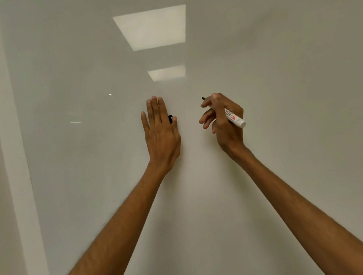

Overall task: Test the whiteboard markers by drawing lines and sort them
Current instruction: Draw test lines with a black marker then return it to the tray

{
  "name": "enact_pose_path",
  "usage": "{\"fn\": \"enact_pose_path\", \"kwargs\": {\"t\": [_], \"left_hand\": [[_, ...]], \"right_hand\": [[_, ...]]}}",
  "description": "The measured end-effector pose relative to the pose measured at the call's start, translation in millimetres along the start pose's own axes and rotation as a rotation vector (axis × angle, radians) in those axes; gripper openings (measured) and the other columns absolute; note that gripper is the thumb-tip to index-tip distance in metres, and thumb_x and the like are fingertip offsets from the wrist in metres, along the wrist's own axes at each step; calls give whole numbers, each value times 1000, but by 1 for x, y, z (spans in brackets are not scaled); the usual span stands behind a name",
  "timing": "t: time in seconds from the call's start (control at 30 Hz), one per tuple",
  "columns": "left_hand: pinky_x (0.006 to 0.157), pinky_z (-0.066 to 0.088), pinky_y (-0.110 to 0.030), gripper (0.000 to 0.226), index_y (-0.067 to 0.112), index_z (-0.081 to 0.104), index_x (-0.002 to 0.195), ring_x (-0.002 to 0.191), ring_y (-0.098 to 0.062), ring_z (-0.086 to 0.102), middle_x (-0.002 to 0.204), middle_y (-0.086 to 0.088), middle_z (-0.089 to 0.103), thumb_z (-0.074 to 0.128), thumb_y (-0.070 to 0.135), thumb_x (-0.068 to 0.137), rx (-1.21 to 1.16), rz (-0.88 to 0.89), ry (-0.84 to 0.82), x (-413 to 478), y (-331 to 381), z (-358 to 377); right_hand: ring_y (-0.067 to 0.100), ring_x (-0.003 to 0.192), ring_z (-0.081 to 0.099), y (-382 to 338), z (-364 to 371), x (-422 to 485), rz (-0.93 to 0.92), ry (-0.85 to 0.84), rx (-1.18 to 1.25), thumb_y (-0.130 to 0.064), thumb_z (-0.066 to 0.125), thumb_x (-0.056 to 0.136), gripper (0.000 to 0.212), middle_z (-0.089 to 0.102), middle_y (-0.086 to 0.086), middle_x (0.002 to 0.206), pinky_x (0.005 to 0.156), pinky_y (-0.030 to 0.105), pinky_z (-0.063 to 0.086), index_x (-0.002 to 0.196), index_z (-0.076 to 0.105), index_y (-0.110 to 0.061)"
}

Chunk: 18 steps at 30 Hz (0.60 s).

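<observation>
1. Currently, I have the right hand (pixel 222 119) pinching the marker (pixel 234 118) in a writing grip: thumb and forefinger clamp the barrel near the nib, and the other fingers (pixel 208 119) curl loosely beneath it
2. The dark nib (pixel 203 98) points up and to the left at the whiteboard (pixel 309 165); I cannot tell whether it is touching, and I see no line on the board
3. The left hand (pixel 160 131) is raised near the board, well apart from the right. Its fingers (pixel 156 110) are straight and pressed together, with the little finger slightly out, and the thumb pins a black cap (pixel 170 118) against the side of the forefinger
4. To do the stroke well, I judge the nib should meet the board at a slant under light, even pressure and pull one slow, steady line. That way a faint or broken trace can be blamed on the ink and not on my hand
5. I would draw on bare board, away from the ceiling-light reflections (pixel 152 28), since glare could hide a weak line
6. The cap should remain in the left hand, ready for recapping before sorting
7. On the white barrel I read only "RKER", presumably the end of "MARKER", beside a small red patch; its print is too small to read, and I can make out no brand
</observation>
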<state>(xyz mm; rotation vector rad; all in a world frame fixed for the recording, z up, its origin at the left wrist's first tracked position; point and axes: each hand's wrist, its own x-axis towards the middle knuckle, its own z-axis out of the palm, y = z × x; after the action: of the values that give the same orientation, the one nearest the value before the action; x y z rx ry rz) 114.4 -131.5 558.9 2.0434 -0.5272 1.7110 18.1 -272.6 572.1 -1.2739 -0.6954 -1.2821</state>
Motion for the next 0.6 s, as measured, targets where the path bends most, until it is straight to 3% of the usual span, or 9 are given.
{"fn": "enact_pose_path", "kwargs": {"t": [0.13, 0.27, 0.4, 0.6], "left_hand": [[125, 1, -41, 62, 2, 10, 156, 153, -24, 2, 165, -15, 9, 33, 27, 104, -38, -3, 57, 0, -1, 11], [126, 7, -40, 67, -2, 16, 155, 153, -26, 7, 164, -16, 14, 40, 31, 102, -38, 47, 123, -2, -6, 15], [126, 7, -41, 71, -2, 15, 155, 154, -25, 6, 164, -16, 12, 39, 37, 101, -25, 89, 135, -3, -10, 16], [125, 8, -44, 64, -1, 15, 155, 154, -25, 6, 165, -16, 12, 37, 27, 102, -17, 81, 174, -4, -9, 20]], "right_hand": [[23, 47, 54, 19, 3, 19, -19, 37, -2, -15, 46, 92, 11, 59, 12, 65, 47, 22, 41, 102, 50, -12], [23, 50, 58, 42, 4, 21, -77, 89, -34, -9, 57, 87, 13, 59, 5, 71, 49, 26, 46, 97, 52, -3], [28, 58, 62, 61, 6, 15, -107, 120, -90, -14, 71, 86, 17, 61, 5, 76, 51, 36, 52, 87, 54, -13], [7, 55, 59, 66, 10, 12, -167, 146, -181, -6, 72, 84, 18, 60, 0, 68, 52, 25, 48, 80, 55, 0]]}}
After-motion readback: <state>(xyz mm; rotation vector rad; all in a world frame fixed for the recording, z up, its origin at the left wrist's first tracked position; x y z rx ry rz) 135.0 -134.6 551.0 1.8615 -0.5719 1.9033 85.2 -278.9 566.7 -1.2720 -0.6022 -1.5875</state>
